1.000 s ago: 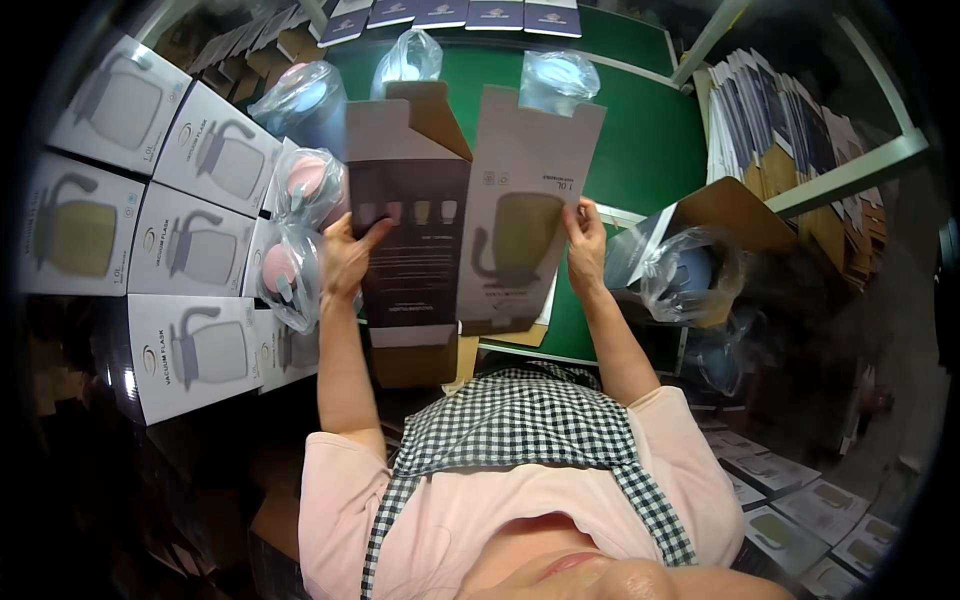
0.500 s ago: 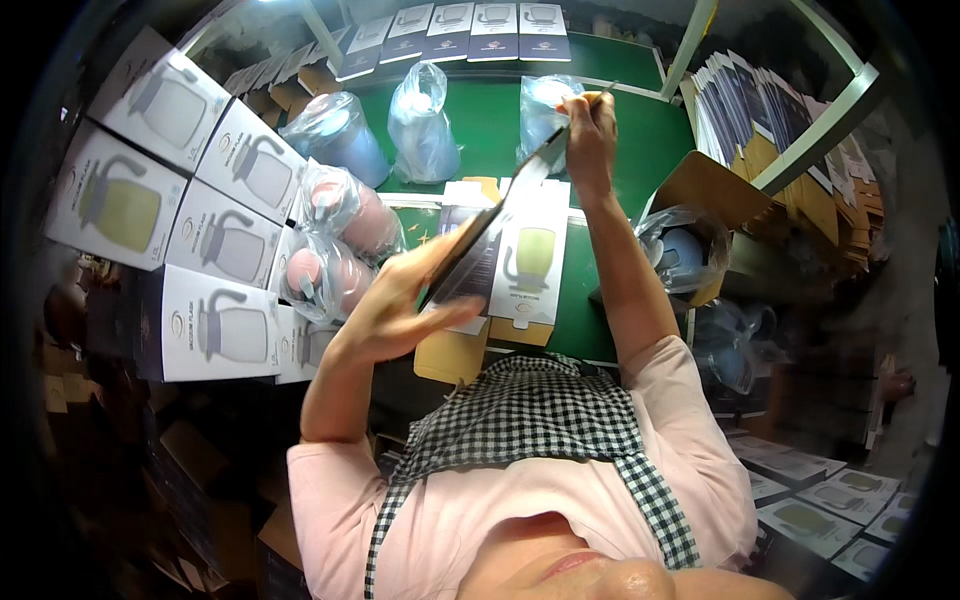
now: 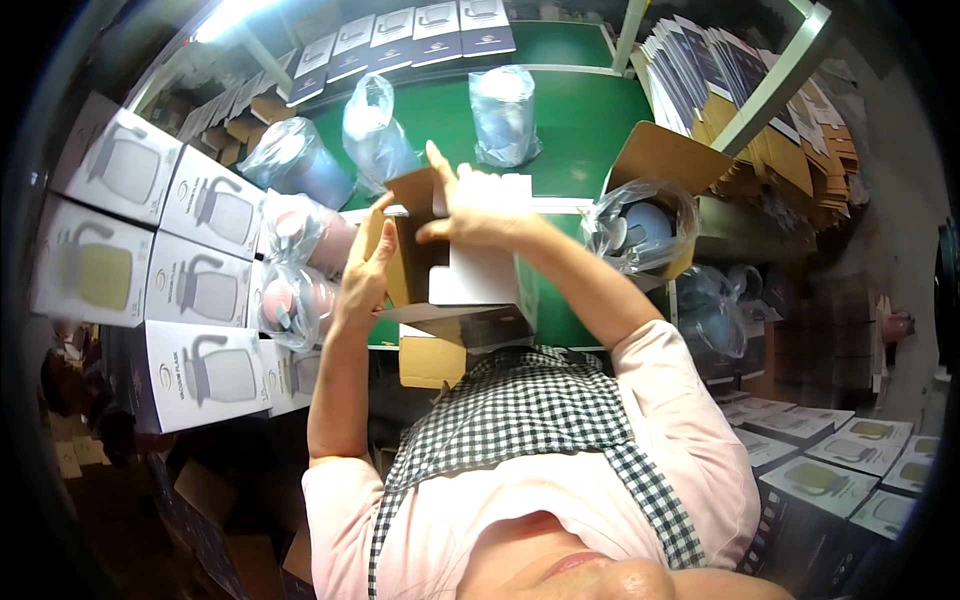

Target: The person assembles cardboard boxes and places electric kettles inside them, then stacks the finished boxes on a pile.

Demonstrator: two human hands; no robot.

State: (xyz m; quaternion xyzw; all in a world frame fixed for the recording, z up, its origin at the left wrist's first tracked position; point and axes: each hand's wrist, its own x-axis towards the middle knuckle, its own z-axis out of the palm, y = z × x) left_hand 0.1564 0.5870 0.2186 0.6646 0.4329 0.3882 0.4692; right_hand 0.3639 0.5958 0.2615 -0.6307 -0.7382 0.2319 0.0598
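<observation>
Right hand [image 3: 485,208]: grip spread, unclenched, at carton's [image 3: 478,275] far-left flap [image 3: 414,187].
Left hand [image 3: 366,275]: at its left edge; cannot tell if grasping.
Carton: over tabletop [image 3: 590,120], near middle.
Handling: probably light, stiff, slick outside; hold side walls.
Far: bagged flask [image 3: 504,120].

A lamp [image 3: 234,15] glows at upper left. White boxes [image 3: 203,280] stand stacked at left; a metal bar [image 3: 776,82] slants before flat cartons [image 3: 686,80] at right.

We wear a blk/wht checked apron [image 3: 515,410] & pale pink shirt [image 3: 690,410]. Our tabletop's [image 3: 580,115] grn, the box [image 3: 475,277] we handle wht & brn.
</observation>
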